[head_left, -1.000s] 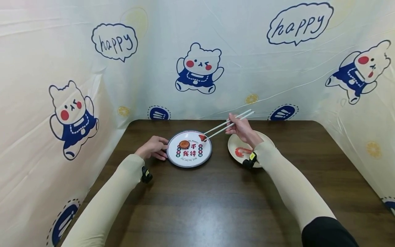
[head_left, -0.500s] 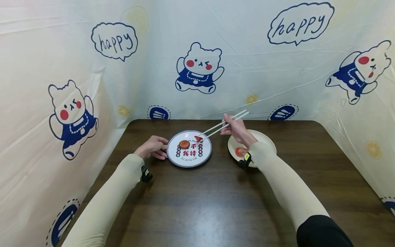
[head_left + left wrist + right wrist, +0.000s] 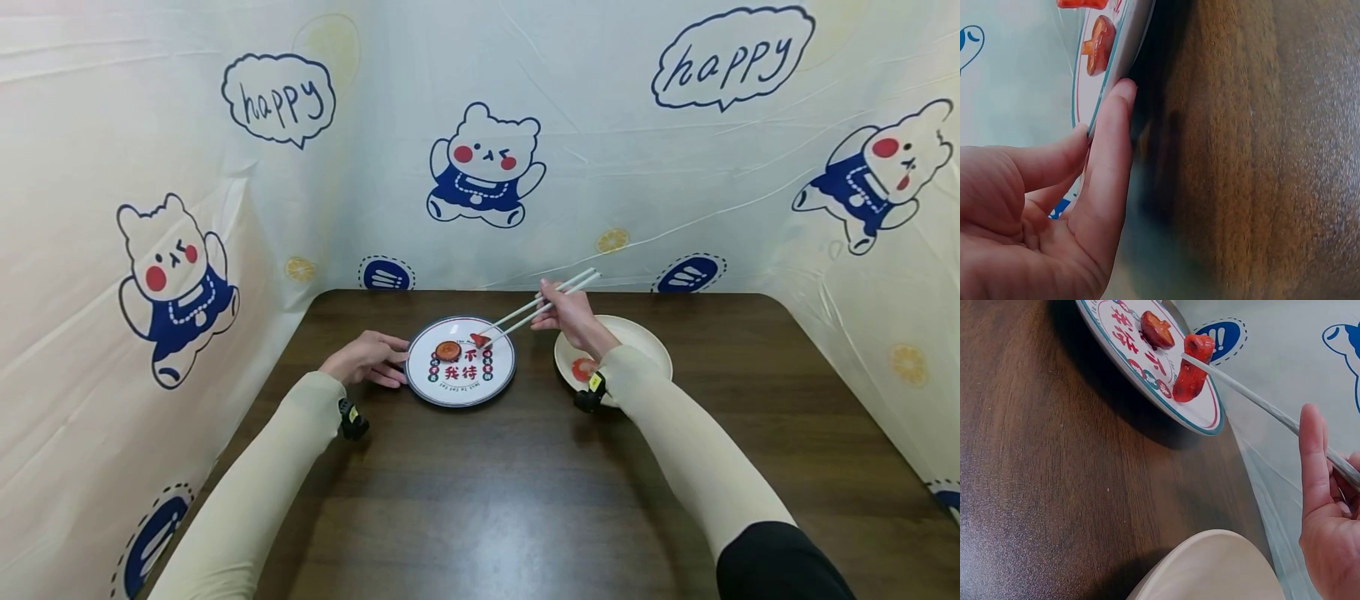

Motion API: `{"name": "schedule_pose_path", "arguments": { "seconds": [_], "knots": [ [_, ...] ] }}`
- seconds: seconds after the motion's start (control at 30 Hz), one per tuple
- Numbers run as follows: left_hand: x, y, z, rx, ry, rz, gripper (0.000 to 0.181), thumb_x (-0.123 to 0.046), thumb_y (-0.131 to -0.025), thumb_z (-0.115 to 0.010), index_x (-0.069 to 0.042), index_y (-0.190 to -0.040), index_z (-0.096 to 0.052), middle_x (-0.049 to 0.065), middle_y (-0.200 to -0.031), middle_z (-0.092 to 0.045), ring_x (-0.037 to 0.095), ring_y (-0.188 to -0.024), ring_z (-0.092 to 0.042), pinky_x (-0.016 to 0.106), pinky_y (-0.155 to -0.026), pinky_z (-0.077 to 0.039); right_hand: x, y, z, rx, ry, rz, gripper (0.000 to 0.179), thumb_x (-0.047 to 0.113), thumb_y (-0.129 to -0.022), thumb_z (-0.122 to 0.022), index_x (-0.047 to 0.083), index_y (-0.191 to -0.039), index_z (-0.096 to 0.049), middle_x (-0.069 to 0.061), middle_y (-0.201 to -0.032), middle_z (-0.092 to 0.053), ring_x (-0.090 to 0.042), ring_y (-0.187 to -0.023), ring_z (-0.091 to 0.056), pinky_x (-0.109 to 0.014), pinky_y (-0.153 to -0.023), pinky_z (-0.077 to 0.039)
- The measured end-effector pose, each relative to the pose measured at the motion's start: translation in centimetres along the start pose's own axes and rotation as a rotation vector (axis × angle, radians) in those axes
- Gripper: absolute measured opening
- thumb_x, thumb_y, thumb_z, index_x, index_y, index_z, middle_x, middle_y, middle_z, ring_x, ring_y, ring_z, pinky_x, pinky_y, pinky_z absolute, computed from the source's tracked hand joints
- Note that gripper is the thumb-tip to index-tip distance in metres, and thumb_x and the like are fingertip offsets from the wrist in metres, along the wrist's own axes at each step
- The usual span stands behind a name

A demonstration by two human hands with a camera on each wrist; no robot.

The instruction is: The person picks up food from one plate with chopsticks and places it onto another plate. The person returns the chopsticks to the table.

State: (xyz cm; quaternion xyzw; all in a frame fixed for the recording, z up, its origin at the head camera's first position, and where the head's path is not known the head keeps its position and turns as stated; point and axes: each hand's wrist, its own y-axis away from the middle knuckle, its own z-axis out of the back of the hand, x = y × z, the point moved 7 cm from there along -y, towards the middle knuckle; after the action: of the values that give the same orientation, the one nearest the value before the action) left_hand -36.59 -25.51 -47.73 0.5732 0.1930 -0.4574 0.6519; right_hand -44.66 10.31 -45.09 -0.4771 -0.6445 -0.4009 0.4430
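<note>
In the head view my left hand (image 3: pixel 369 359) pinches the left rim of a white plate (image 3: pixel 459 392) with a dark rim and red lettering. Its thumb lies on the upper edge and a finger underneath, as the left wrist view shows. My right hand (image 3: pixel 568 313) grips a pair of pale chopsticks (image 3: pixel 517 314). Their tips are at a glossy red food piece (image 3: pixel 1190 378) over the far right part of the plate; whether it touches the plate I cannot tell. A brown mushroom-like piece (image 3: pixel 448 351) lies on the plate, left of the red one.
A cream plate (image 3: pixel 649 339) stands to the right, partly under my right wrist. An orange-red shrimp-like piece (image 3: pixel 583 369) on it is partly hidden. The brown wooden table (image 3: pixel 480 492) is backed by a printed curtain (image 3: pixel 360 167).
My right hand has moved left with the chopsticks, carrying the red piece from the plate's right edge further inward, nearer the brown piece. My left hand stays at the rim.
</note>
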Motion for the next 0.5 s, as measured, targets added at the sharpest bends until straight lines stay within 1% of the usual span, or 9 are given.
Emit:
{"name": "schedule_pose_path", "arguments": {
  "seconds": [0.1, 0.2, 0.4, 0.47, 0.5],
  "knots": [
    [0.1, 0.1, 0.1, 0.001, 0.015, 0.012, 0.054, -0.011, -0.109, -0.06, -0.003, -0.159, -0.044, 0.022, -0.114, -0.069, 0.027, -0.083, -0.077, 0.038, -0.078, -0.065, 0.0, 0.0, -0.2, -0.002, 0.011, 0.001, 0.029, 0.026, -0.113, -0.053, -0.001, -0.103, -0.059, -0.012, -0.083, -0.062, -0.018, -0.057, -0.069, -0.034, -0.06, -0.065],
    [0.1, 0.1, 0.1, 0.009, 0.018, 0.014, 0.055, -0.012, -0.109, -0.06, -0.003, -0.16, -0.043, 0.023, -0.115, -0.069, 0.027, -0.083, -0.077, 0.038, -0.079, -0.065, 0.0, 0.1, -0.4, -0.006, 0.021, 0.007, 0.031, 0.026, -0.113, -0.054, -0.003, -0.105, -0.058, -0.011, -0.082, -0.062, -0.018, -0.057, -0.069, -0.034, -0.06, -0.065],
    [0.2, -0.2, 0.2, 0.0, 0.025, 0.021, 0.054, -0.012, -0.108, -0.061, -0.004, -0.159, -0.045, 0.022, -0.114, -0.069, 0.027, -0.082, -0.077, 0.038, -0.078, -0.065, 0.0, 0.0, -1.1, -0.005, 0.032, 0.029, 0.036, 0.025, -0.112, -0.056, -0.011, -0.112, -0.056, -0.012, -0.081, -0.063, -0.018, -0.057, -0.069, -0.037, -0.061, -0.066],
    [0.2, -0.2, 0.2, 0.0, 0.026, 0.019, 0.054, -0.013, -0.108, -0.061, -0.004, -0.159, -0.045, 0.022, -0.111, -0.07, 0.027, -0.082, -0.077, 0.038, -0.078, -0.065, -0.1, -0.1, -1.3, -0.008, 0.04, 0.031, 0.038, 0.025, -0.112, -0.056, -0.014, -0.115, -0.055, -0.013, -0.082, -0.063, -0.019, -0.057, -0.07, -0.037, -0.061, -0.066],
    [0.2, -0.2, 0.2, -0.001, 0.027, 0.018, 0.054, -0.013, -0.108, -0.062, -0.005, -0.159, -0.045, 0.021, -0.11, -0.07, 0.027, -0.082, -0.077, 0.038, -0.078, -0.065, -0.1, -0.1, -1.4, -0.01, 0.042, 0.031, 0.039, 0.024, -0.112, -0.056, -0.015, -0.116, -0.055, -0.016, -0.085, -0.063, -0.019, -0.057, -0.07, -0.038, -0.061, -0.066]
  ]
}}
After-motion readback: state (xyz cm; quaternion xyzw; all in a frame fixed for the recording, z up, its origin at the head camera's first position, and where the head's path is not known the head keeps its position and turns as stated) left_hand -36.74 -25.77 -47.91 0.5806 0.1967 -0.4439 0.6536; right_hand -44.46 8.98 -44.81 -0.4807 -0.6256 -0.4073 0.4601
